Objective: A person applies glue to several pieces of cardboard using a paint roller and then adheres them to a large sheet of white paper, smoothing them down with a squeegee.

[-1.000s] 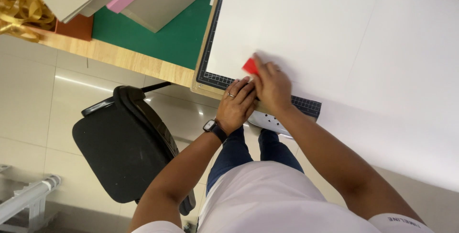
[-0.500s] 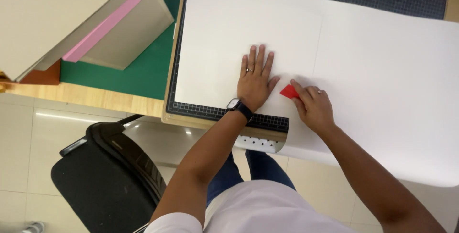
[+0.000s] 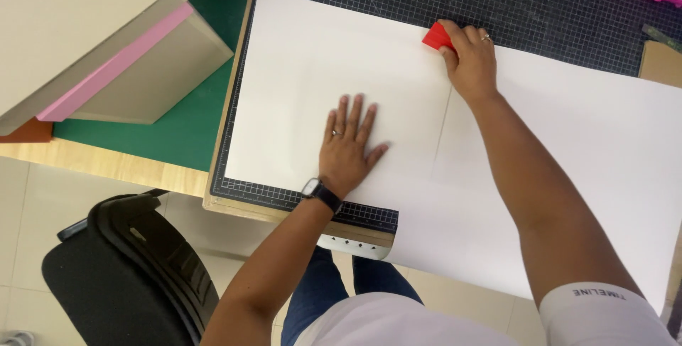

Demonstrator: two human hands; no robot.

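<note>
Two hands work one large white sheet [image 3: 341, 55] spread over a dark gridded cutting mat [image 3: 554, 12]. My left hand [image 3: 348, 148] lies flat, fingers splayed, holding nothing, pressing the near part of the sheet. My right hand [image 3: 470, 62] is closed around a small red block [image 3: 435, 36] at the sheet's far edge. I judge the sheet light, thin, easily creased; best held flat by the palm. Far left, grey boards [image 3: 85, 26] with a pink edge are stacked.
</note>
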